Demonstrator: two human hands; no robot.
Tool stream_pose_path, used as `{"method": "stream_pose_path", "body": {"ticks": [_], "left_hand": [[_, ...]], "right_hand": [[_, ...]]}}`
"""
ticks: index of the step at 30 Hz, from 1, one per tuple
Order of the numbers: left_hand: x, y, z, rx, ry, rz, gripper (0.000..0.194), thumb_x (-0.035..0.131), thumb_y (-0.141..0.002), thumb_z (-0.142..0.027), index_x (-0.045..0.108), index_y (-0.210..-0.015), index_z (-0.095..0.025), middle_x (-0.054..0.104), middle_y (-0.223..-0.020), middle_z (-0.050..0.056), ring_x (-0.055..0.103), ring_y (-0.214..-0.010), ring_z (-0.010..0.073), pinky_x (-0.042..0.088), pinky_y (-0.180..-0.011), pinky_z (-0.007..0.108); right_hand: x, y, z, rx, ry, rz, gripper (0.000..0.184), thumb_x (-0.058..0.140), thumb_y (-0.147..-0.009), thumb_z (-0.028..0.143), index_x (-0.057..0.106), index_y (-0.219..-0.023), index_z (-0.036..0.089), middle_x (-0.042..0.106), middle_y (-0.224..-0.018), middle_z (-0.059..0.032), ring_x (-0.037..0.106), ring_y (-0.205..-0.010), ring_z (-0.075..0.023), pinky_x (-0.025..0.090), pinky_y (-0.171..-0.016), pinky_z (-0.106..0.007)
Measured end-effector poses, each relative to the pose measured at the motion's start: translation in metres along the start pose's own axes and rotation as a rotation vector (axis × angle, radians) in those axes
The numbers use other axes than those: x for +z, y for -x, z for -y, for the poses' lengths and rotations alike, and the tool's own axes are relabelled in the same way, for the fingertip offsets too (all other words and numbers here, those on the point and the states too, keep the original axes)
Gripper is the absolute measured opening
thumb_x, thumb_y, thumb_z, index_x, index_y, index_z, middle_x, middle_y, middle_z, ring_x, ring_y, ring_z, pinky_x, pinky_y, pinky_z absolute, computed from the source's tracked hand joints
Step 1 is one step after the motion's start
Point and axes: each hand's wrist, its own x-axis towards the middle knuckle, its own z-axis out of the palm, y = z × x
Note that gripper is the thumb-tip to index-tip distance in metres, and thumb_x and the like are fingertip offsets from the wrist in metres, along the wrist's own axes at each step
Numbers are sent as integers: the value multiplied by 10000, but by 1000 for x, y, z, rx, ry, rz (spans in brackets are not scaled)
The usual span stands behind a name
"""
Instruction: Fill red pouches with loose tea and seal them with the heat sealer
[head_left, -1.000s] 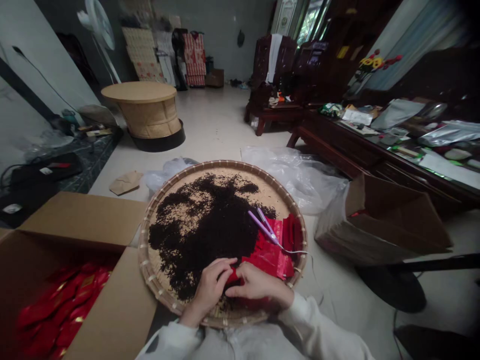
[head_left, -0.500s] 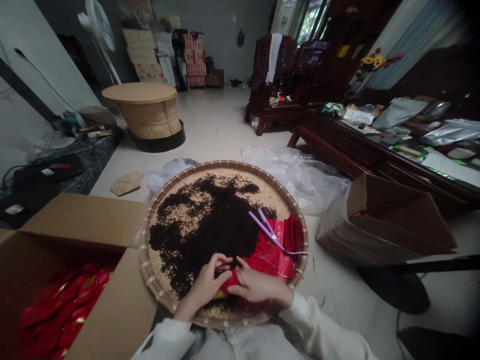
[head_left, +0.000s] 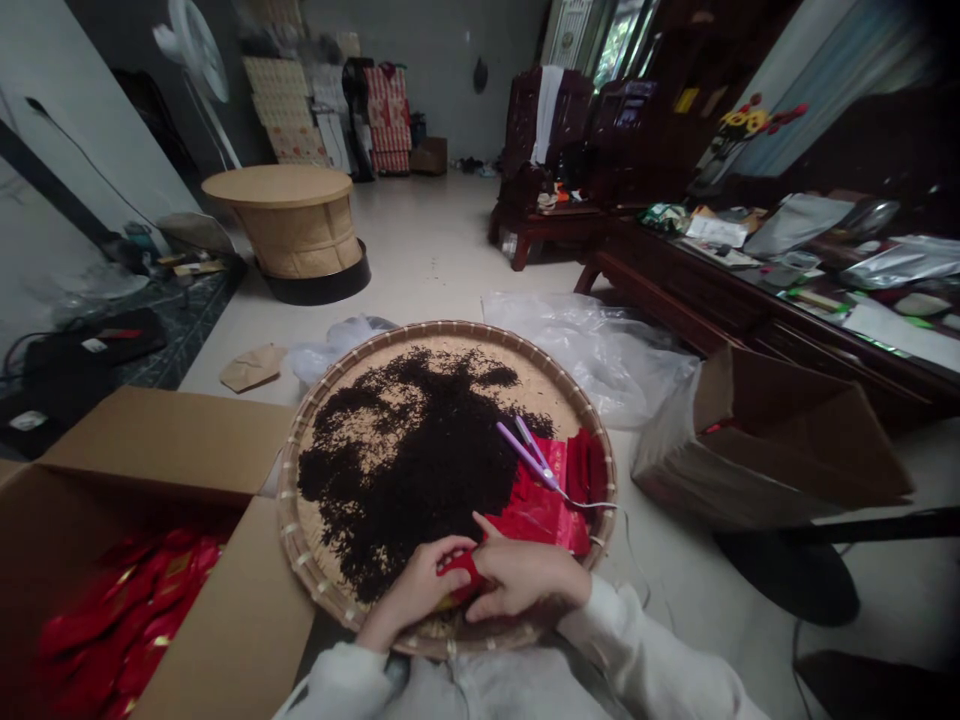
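Note:
Both hands meet at the near side of a round woven bamboo tray [head_left: 294, 530]. My left hand [head_left: 427, 578] curls around the left side of a small red packet [head_left: 460, 566], and my right hand [head_left: 517, 575] closes on its right side. Much of the packet is hidden by the fingers; a bit of yellow shows low on it. Dark, loose tea leaves [head_left: 442, 450] are heaped just beyond the hands. Flat red packets [head_left: 544, 510] lie to the right, with a purple hand sealer [head_left: 534, 458] resting jaws-apart on them, its cord running over the rim.
At left an open cardboard box [head_left: 169, 440] holds several red packets [head_left: 142, 600]. Another open carton [head_left: 780, 450] stands at right beside a black stand base [head_left: 795, 580]. Clear plastic sheeting [head_left: 600, 350] lies behind the tray. A round-topped stool [head_left: 281, 220] stands farther back.
Both hands have shifted slightly nearer to me with the red packet. The left fingers have come down and wrapped over its top. The sealer and tea have stayed put.

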Motion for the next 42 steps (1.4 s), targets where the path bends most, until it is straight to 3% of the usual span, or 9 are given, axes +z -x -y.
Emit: {"method": "stream_pose_path", "body": {"ticks": [5,9,16,22,28,33,36,39,42], "left_hand": [[-6,1,11,-23,107,2,520,690,-692,-437,633,-1122,-150,691,-1072,88,608,-983,257,448,-909,353],[-14,4,7,-19,47,63,581,735,-622,-335,598,-1157,-158,671,-1084,71,590,-977,239,444,-904,352],[-21,8,0,-64,-33,127,544,706,-558,-158,605,-1092,-180,660,-988,23,573,-880,173,458,-714,249],[-20,11,2,-41,-73,129,767,695,-585,-126,465,-1305,-252,595,-1086,35,564,-905,164,470,-630,205],[-24,15,-21,132,-349,178,562,632,-698,-135,539,-1235,-271,572,-1175,49,576,-925,173,483,-674,221],[-28,19,-24,173,-510,42,412,624,-683,-148,565,-1076,-255,580,-1112,20,571,-940,186,473,-769,263],[-30,21,-20,172,-576,-41,296,633,-683,-177,563,-964,-234,602,-1018,11,586,-879,186,463,-781,277],[-37,24,-14,164,-590,-113,213,630,-698,-202,554,-896,-224,621,-940,7,594,-802,172,468,-732,261],[-47,29,-8,156,-616,-230,184,637,-708,-243,547,-868,-222,629,-878,2,601,-746,170,479,-695,264]], "right_hand": [[-7,2,0,-52,-34,-85,168,634,-845,335,685,-810,179,707,-765,24,657,-755,-140,87,-1147,-517],[-12,4,2,-86,-6,-20,248,646,-841,325,661,-655,162,689,-699,12,651,-819,-156,10,-1146,-524],[-18,5,15,-41,3,-20,202,636,-845,328,681,-963,171,723,-930,-52,666,-948,-211,16,-1132,-567],[-22,7,18,-29,5,-6,133,603,-869,300,673,-916,197,729,-922,-28,679,-913,-200,23,-1120,-588],[-22,3,22,-48,118,-36,99,597,-867,255,683,-874,207,729,-901,-14,672,-901,-193,39,-1118,-599],[-24,-5,26,-95,242,-109,166,551,-855,140,695,-807,207,713,-849,-18,636,-928,-177,6,-1141,-564],[-25,-6,25,-134,237,-189,192,520,-862,129,700,-843,191,703,-849,-30,635,-918,-164,25,-1159,-525],[-23,-4,12,-176,84,-367,216,493,-898,186,678,-1008,194,695,-1002,-61,603,-1055,-165,196,-1155,-438],[-9,-6,-15,-27,44,-640,407,511,-911,315,536,-1288,166,544,-1327,-153,374,-1338,-226,297,-1109,-431]]}}
